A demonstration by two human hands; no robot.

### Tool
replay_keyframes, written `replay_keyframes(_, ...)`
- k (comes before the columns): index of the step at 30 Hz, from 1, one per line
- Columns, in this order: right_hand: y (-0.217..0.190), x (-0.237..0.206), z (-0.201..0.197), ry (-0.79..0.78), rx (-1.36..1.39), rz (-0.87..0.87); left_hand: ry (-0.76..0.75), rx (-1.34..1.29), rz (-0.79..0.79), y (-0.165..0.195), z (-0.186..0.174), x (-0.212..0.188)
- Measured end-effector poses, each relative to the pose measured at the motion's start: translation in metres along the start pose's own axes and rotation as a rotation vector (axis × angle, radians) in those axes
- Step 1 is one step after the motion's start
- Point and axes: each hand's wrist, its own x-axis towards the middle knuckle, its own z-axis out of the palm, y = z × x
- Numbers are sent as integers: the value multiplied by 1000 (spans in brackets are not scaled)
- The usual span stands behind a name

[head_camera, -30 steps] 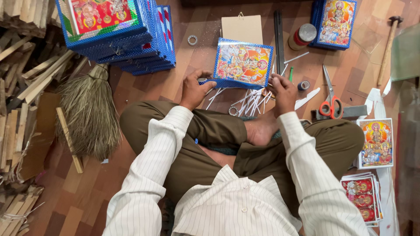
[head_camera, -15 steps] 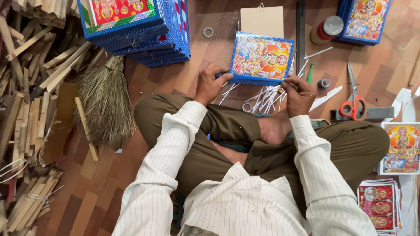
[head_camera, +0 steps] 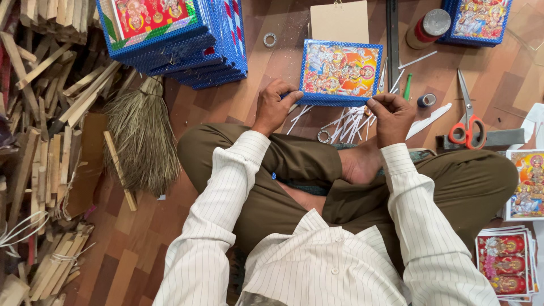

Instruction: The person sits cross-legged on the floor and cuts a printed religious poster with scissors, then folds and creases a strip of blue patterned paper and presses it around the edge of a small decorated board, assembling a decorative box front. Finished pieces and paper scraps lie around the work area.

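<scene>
Head view, looking straight down. We are sitting cross-legged on a wooden floor (head_camera: 141,255), working on a blue-framed picture (head_camera: 340,72) that is lying flat just ahead of our knees, its long axis running left to right.

Our left hand (head_camera: 274,106) is pressing on the frame's near left corner, fingers curled, thumb tip on the blue edge strip. Our right hand (head_camera: 391,113) is sitting at the near right corner, fingers pinched closed around something small and pale; we cannot tell what it is. Both hands are bracketing the near edge, about equally close, with the frame lying straight forward of them.

Between the hands, white strips (head_camera: 347,122) are lying scattered, a small metal ring (head_camera: 323,136) among them.

To the right: red-handled scissors (head_camera: 468,116), a small tape roll (head_camera: 426,100), a green pen (head_camera: 407,86), a red jar with a grey lid (head_camera: 428,27). Beyond the frame, a plain cardboard backing (head_camera: 340,21). Far left: a stack of finished blue frames (head_camera: 181,39), a straw broom (head_camera: 143,136), heaps of wooden slats (head_camera: 39,141). Loose prints (head_camera: 504,263) are lying by our right knee.
</scene>
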Motion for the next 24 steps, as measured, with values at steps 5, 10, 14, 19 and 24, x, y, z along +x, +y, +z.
replay_keyframes(5,-2,-1,1,9,22,21,0,-1,35,5,-2,2)
replay_keyframes(10,-6,-1,3,17,20,15,-1,12,35,7,-3,2)
replay_keyframes(14,-9,1,9,73,121,63,-3,28,-3,5,-1,2)
replay_keyframes(19,-9,7,16,182,275,156,-39,-74,-74,-5,1,3)
replay_keyframes(24,-4,16,30,348,425,181,-103,-478,-362,-14,15,-3)
